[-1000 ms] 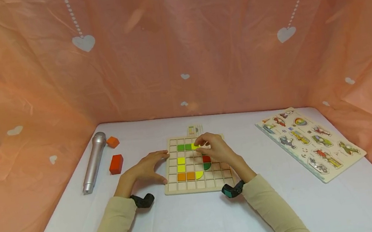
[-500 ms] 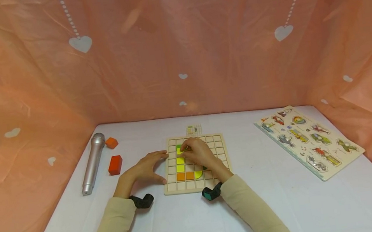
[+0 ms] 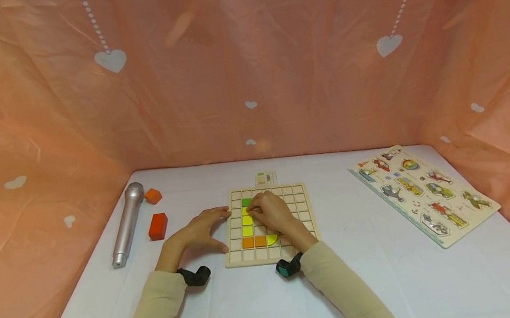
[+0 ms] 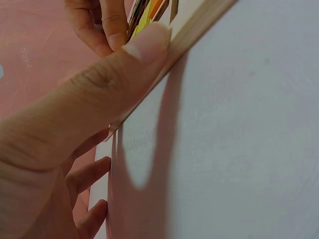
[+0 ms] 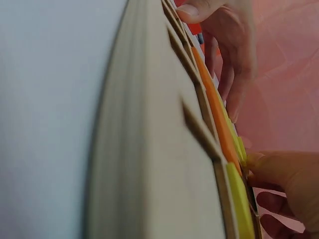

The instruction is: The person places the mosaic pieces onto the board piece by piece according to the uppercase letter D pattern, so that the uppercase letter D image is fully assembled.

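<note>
A wooden grid board (image 3: 290, 203) lies in the middle of the table with green, yellow and orange tiles in its cells. My right hand (image 3: 274, 213) is over it, fingertips pinching a yellow tile (image 3: 245, 212) just below a green tile (image 3: 246, 202) in the left part of the grid. Two more yellow tiles and two orange tiles (image 3: 254, 242) follow down and along, beside a rounded yellow piece (image 3: 272, 239). My left hand (image 3: 199, 232) rests on the board's left edge, thumb (image 4: 147, 47) and fingers spread apart. The right hand covers part of the grid.
Behind the board lies a small pattern card (image 3: 265, 178). To the left are a silver microphone (image 3: 128, 224), an orange block (image 3: 153, 196) and a red block (image 3: 158, 226). A picture puzzle board (image 3: 426, 195) lies at the right.
My right hand has moved left across the board with a yellow tile, then slightly down to the cell under the green one. The left hand has stayed at the board's edge.
</note>
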Motion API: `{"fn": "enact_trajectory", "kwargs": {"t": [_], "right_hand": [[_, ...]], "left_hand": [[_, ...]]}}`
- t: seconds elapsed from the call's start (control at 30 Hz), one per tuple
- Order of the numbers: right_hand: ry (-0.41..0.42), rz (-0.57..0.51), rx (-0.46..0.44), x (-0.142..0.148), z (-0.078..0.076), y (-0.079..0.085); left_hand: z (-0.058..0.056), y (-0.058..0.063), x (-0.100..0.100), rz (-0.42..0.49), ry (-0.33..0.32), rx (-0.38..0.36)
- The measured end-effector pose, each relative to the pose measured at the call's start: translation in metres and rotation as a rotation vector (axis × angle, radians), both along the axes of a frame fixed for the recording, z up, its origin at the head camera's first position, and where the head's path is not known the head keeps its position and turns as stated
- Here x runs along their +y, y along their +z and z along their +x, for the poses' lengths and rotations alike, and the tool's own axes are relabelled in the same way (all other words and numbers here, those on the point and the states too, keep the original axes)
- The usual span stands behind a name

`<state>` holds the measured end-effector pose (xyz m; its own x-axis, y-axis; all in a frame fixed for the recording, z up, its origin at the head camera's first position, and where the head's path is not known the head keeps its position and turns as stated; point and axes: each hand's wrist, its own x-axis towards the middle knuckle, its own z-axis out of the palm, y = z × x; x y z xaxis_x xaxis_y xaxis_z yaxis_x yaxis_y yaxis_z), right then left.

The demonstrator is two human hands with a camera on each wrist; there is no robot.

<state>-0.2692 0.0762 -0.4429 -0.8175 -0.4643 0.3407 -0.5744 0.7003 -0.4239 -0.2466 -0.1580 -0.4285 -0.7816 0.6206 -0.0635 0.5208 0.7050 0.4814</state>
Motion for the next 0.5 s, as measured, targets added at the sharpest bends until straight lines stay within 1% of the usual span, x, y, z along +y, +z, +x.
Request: {"fn": "enact_trajectory", "kwargs": {"t": [0.2, 0.33, 0.4, 0.5], "right_hand": [[0.009, 0.003, 0.020, 0.000, -0.002, -0.002], [0.033, 0.009, 0.003, 0.004, -0.001, -0.001], [0.043, 0.001, -0.011, 0.009, 0.000, 0.002], [0.042, -0.021, -0.020, 0.023, 0.001, 0.007]], "left_hand": [[-0.001, -0.001, -0.001, 0.002, -0.012, 0.015], [-0.001, -0.002, -0.001, 0.004, -0.016, 0.021], [-0.001, -0.001, -0.001, 0.004, -0.007, 0.013], [0.001, -0.001, -0.001, 0.004, 0.037, -0.028]]}}
